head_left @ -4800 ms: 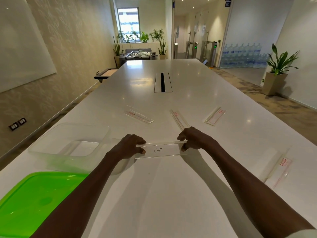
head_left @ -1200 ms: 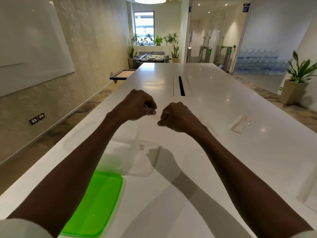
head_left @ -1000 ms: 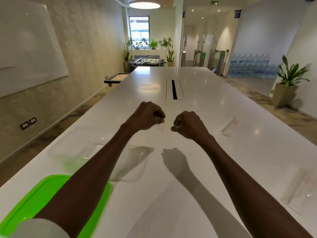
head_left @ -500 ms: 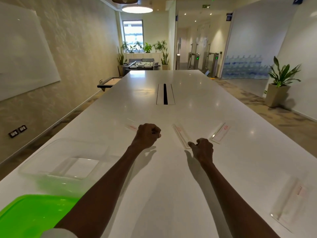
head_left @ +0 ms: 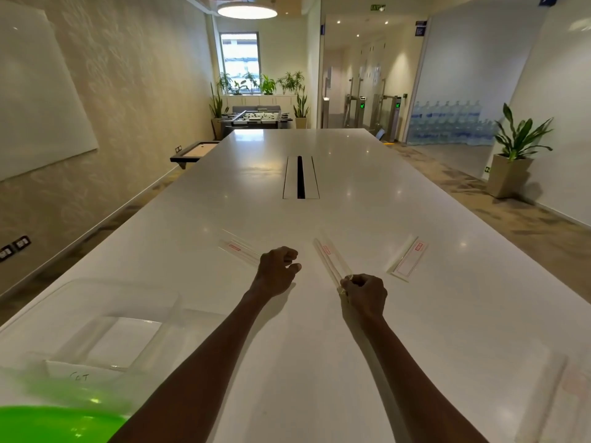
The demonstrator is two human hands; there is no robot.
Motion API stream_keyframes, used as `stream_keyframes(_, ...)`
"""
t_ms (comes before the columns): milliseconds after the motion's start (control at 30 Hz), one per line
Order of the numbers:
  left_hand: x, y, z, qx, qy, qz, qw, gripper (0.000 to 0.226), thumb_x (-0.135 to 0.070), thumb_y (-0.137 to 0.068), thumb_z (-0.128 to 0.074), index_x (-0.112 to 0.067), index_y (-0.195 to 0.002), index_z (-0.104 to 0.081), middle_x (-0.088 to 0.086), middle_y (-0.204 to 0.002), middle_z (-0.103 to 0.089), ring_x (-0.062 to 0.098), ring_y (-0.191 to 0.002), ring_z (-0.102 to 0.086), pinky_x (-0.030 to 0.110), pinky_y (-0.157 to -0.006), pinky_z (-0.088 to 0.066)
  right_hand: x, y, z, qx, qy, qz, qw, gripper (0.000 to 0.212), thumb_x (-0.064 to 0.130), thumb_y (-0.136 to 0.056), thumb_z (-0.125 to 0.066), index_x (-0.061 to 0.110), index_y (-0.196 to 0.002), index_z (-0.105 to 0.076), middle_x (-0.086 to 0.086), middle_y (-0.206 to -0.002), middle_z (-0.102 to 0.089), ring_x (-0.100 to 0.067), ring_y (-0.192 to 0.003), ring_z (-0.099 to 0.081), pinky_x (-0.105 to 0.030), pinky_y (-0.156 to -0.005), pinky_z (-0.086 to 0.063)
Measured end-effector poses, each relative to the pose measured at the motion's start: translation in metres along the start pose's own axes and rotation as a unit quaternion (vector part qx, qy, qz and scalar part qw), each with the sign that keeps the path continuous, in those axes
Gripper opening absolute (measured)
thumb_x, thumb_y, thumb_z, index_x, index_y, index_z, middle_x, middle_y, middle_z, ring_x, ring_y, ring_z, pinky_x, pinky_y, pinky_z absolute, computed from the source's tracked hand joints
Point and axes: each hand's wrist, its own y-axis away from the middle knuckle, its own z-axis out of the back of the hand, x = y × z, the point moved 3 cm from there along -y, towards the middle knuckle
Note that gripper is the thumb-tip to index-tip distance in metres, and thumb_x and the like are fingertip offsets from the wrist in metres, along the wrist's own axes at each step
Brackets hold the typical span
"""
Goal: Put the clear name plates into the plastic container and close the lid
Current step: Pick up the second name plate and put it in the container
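The "CAT" name plate point(head_left: 84, 372) now lies inside the plastic container point(head_left: 96, 327) at 8 o'clock. The right hand point(head_left: 364, 294) now pinches the middle name plate point(head_left: 329, 262) at 12 o'clock; the left hand point(head_left: 276, 271) is empty.

I see the container point(head_left: 96, 327) on the surface point(head_left: 351, 193) at lower left of the frame, one name plate point(head_left: 80, 374) in it, the lid point(head_left: 57, 423) at the bottom left corner. Three plates point(head_left: 238, 249) point(head_left: 329, 262) point(head_left: 407, 260) lie across mid-frame; another plate point(head_left: 550, 401) lies lower right.
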Motion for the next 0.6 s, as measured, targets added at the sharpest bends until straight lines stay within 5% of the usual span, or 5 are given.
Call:
stream_keyframes(167,0.003,-0.004,-0.001,-0.018,0.006,0.006,1.000,0.027,-0.007,-0.086,-0.063,-0.007,-0.113,-0.067,0.007,-0.112,-0.070,0.014,-0.101,-0.067,0.013,-0.080,-0.042,0.002,-0.003,0.003,-0.032,-0.066,-0.010,0.997,0.005,0.002,-0.081,-0.068,0.000,-0.079,-0.073,-0.008,-0.074,-0.069,-0.011,-0.061,-0.062,-0.003,-0.045,-0.039)
stream_keyframes(367,-0.003,-0.015,-0.001,-0.019,-0.001,0.020,1.000,0.042,-0.005,-0.091,-0.053,-0.006,-0.133,-0.051,0.013,-0.134,-0.058,0.023,-0.123,-0.055,0.026,-0.099,-0.042,0.007,-0.012,0.013,0.016,-0.168,-0.053,0.984,0.008,0.004,-0.079,-0.070,0.000,-0.074,-0.074,-0.012,-0.077,-0.073,-0.018,-0.060,-0.060,-0.027,-0.059,-0.050)
stream_keyframes(600,-0.001,-0.020,-0.002,-0.005,0.006,0.080,0.997,0.062,-0.021,-0.097,-0.049,-0.003,-0.149,-0.022,0.016,-0.155,-0.030,0.031,-0.143,-0.029,0.034,-0.114,-0.025,0.013,-0.016,0.036,0.167,-0.301,-0.214,0.914,0.006,-0.002,-0.083,-0.064,-0.003,-0.078,-0.069,-0.011,-0.069,-0.072,-0.013,-0.048,-0.057,-0.019,-0.044,-0.048)
